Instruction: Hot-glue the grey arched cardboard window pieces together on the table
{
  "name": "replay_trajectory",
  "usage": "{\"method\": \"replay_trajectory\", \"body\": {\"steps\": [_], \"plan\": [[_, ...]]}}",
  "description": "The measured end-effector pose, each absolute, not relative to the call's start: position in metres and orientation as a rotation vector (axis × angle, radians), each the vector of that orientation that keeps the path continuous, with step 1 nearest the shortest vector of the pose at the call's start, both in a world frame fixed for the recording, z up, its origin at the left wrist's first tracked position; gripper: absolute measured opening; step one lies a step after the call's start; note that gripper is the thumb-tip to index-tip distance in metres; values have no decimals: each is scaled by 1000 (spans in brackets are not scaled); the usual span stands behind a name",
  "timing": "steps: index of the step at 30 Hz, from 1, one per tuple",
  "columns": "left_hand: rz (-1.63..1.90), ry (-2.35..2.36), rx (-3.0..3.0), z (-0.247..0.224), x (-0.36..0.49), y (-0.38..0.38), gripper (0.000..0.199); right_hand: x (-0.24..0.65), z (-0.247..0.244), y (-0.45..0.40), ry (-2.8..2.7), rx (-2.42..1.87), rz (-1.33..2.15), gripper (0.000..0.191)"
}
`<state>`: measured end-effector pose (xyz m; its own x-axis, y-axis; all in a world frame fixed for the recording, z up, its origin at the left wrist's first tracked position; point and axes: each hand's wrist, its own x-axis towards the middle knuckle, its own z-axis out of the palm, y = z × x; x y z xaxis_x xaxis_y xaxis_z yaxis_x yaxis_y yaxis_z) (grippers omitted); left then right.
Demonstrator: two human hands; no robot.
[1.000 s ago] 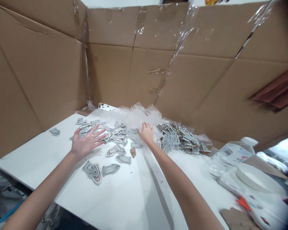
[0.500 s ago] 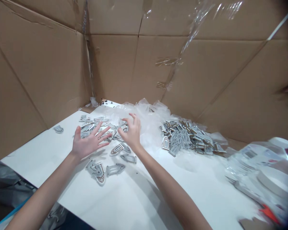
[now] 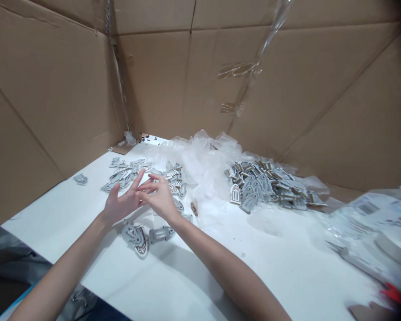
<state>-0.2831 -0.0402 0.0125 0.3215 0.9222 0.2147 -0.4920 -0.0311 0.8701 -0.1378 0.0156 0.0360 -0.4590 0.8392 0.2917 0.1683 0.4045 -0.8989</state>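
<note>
My left hand [image 3: 122, 204] is held palm up over the white table, fingers spread, with nothing visible in it. My right hand [image 3: 160, 198] reaches across, and its thumb and fingertips come together at the fingers of the left hand; whatever may be between them is hidden. Behind and beneath both hands lies a loose spread of grey arched window pieces [image 3: 122, 175], some with brown-and-white printed faces. Nearer the wrists are a small overlapping group [image 3: 133, 238] of these pieces and a single grey arched piece [image 3: 162, 233].
A larger heap of arched pieces [image 3: 270, 185] lies to the right, past crumpled translucent plastic [image 3: 207, 160]. Tweezers or pliers with a red part [image 3: 357, 263], a roll of tape [image 3: 396, 240] and plastic bags [image 3: 361, 211] are at the right. Cardboard walls [image 3: 203, 80] close off the back and left.
My right hand has moved left and down to the left hand's fingers, and its own fingers have closed in. My left hand stays about where it was. The view has shifted slightly.
</note>
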Motion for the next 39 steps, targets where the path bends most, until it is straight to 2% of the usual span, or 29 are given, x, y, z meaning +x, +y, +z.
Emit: {"method": "replay_trajectory", "body": {"steps": [39], "plan": [[1166,676,1315,3,-286,-37,78,-143,24,25,-1783,-842,1183,6]]}}
